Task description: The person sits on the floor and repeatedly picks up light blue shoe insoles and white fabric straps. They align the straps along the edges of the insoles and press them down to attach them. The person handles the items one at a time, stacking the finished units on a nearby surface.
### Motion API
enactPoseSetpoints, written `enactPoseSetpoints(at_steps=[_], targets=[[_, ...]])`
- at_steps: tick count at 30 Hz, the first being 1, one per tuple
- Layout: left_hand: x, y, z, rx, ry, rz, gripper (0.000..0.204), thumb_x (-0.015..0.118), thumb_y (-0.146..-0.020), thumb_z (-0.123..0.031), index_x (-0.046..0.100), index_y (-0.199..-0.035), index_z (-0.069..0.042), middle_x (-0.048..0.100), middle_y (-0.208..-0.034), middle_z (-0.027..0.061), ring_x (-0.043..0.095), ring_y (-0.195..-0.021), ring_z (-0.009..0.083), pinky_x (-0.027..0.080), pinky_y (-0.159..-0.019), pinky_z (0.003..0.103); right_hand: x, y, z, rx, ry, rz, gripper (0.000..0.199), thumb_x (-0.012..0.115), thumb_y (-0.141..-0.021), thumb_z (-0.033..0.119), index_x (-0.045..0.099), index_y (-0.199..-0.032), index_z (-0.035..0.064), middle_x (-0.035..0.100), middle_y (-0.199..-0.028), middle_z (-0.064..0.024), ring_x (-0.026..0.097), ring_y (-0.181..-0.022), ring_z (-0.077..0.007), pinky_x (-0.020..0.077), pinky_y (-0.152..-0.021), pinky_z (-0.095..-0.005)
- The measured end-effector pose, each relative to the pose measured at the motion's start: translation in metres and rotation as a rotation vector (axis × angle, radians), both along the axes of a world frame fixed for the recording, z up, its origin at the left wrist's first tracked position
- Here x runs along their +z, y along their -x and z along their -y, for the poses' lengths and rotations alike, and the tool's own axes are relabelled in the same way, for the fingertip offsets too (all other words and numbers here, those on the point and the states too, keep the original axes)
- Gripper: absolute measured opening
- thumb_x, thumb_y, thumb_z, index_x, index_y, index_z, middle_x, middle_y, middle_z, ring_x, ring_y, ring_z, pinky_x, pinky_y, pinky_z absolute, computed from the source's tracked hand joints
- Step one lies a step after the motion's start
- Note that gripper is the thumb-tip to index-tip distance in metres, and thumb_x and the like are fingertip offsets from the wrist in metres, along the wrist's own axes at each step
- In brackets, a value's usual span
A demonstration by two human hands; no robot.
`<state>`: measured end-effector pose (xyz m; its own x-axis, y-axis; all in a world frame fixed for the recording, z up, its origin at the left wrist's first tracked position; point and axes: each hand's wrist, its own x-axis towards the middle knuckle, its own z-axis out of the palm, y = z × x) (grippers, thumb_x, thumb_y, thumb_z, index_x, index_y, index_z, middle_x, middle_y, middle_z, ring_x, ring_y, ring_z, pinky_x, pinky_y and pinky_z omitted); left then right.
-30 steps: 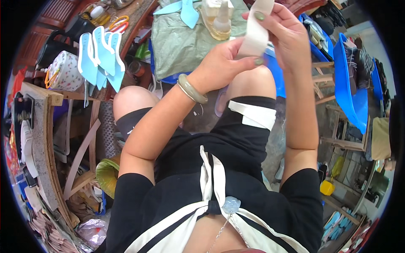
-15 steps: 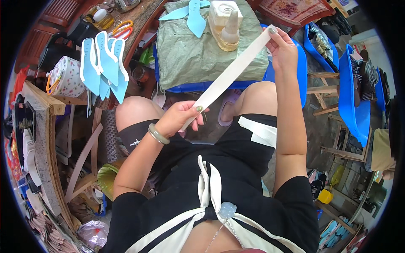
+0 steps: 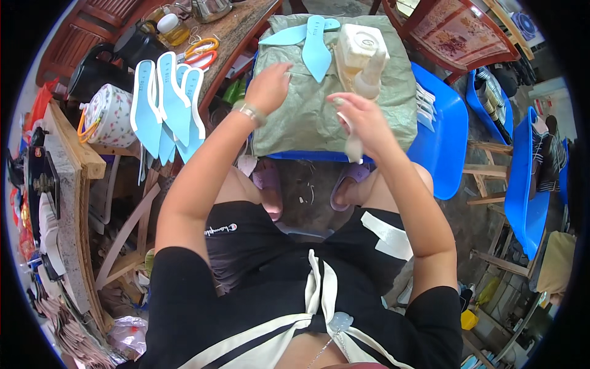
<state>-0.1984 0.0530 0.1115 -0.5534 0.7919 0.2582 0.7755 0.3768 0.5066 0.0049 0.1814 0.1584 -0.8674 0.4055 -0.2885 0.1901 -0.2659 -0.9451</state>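
While right hand point(image 3: 362, 120) pinches a limp pale strip point(image 3: 353, 144), left hand point(image 3: 268, 86) — grip spread — presses woven sacking point(image 3: 307, 117).

You are looking at a bright daytime picture with soft, even light and only faint shadows under the blue stool point(image 3: 452, 132). The round lens bends straight lines near the rim, like the wooden bench edge point(image 3: 70, 203), and all 4 corners are black. Your right hand point(image 3: 362, 123) looks a little blurry, and the far edges are smeared and hard to read.

Black white-striped shirt, black shorts, wrist bangle point(image 3: 248, 111)
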Motion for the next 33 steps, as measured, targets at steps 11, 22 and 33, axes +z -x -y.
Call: enactPoseSetpoints(at_steps=[11,22,33], targets=[[-0.083,0.066,-0.082,0.185,0.267,-0.361,0.046,0.046,-0.09,-0.019,0.042,-0.135,-0.006,0.036,-0.147,0.0124,0.03,-0.138,0.0292,0.023,-0.109,0.057,-0.113,0.117,-0.031,-0.257,0.429,0.284,0.03,0.061,-0.091,0.03,0.057,-0.08,0.0019,0.047,-0.064,-0.0005,0.037,-0.049,-0.0088,0.0321,-0.044,-0.0249],[-0.088,0.051,-0.076,0.182,0.332,-0.301,0.044,0.045,-0.09,-0.022,0.047,-0.132,-0.012,0.041,-0.143,0.0111,0.034,-0.135,0.0288,0.025,-0.103,0.066,-0.037,0.145,-0.041,-0.321,0.496,-0.25,0.022,0.053,-0.092,0.022,0.058,-0.085,0.0026,0.034,-0.054,0.0069,0.028,-0.041,-0.0064,0.0191,-0.039,-0.0242],[-0.064,0.061,-0.084,0.188,0.419,-0.073,0.049,0.04,-0.089,-0.018,0.038,-0.137,-0.008,0.036,-0.148,0.0105,0.033,-0.137,0.0268,0.017,-0.109,0.063,0.089,0.146,-0.039,-0.213,0.142,-0.464,0.022,0.052,-0.092,0.019,0.058,-0.08,0.0018,0.032,-0.05,0.0072,0.028,-0.04,-0.0042,0.0205,-0.037,-0.0216]])
